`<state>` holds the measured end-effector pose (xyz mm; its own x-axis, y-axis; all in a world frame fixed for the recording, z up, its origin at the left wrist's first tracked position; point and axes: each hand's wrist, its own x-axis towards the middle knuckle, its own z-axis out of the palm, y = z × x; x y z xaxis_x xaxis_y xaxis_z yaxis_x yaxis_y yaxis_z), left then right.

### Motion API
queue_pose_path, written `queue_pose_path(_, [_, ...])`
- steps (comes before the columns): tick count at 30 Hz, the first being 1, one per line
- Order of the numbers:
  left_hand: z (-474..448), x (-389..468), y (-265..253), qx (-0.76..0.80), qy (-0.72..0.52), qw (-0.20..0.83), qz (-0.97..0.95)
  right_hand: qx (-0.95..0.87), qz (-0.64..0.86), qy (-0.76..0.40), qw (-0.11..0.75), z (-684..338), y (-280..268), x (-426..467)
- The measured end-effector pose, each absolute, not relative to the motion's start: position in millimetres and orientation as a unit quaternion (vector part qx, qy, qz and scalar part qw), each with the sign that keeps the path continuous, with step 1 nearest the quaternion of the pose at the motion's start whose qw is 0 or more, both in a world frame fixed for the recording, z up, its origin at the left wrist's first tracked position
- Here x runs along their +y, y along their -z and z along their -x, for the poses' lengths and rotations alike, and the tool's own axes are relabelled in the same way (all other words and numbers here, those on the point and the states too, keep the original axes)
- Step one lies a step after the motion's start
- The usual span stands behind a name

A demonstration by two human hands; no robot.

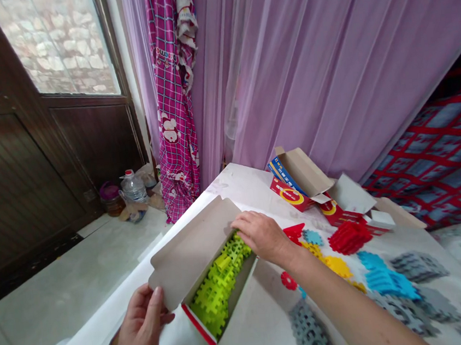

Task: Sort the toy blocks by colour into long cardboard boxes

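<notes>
A narrow cardboard box (pixel 200 327) lies at an angle on the white-covered table, its grey inner lid (pixel 196 242) folded up and back to the left. Bright green toothed plastic building pieces (pixel 214 297) fill much of it. My left hand (pixel 141 324) pinches the near corner of the lid between thumb and fingers. At the far end, my right hand (pixel 264 237) grips the box edge with bent fingers, next to the green pieces. Its fingertips are partly hidden behind the lid and rim.
Piles of toothed pieces cover the table's right side: red (pixel 349 237), yellow (pixel 337 265), blue (pixel 385 277) and grey (pixel 310 328). Open cardboard boxes (pixel 300 170) stand behind them by the purple curtain (pixel 305 66). A dark object (pixel 114 343) lies beside my left hand. Bottles (pixel 134 187) stand on the floor.
</notes>
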<state>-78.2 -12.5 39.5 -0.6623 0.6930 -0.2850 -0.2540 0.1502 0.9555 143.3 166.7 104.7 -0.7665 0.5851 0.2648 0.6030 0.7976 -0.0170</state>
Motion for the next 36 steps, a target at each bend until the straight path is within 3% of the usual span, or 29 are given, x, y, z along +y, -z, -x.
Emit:
queue_pose_path(6, [80,-15,-39,0.662,-0.628,0.371,-0.172,-0.918,0.389,0.065,0.047,-164,-115,181])
queue_pose_path(13, [80,-16,-42,0.659,-0.628,0.373,-0.179,-0.927,0.360,0.084,-0.067,-151,-109,186])
queue_pose_path(36, [78,-15,-46,0.652,-0.629,0.382,-0.180,-0.955,0.287,0.014,-0.068,-138,-94,187])
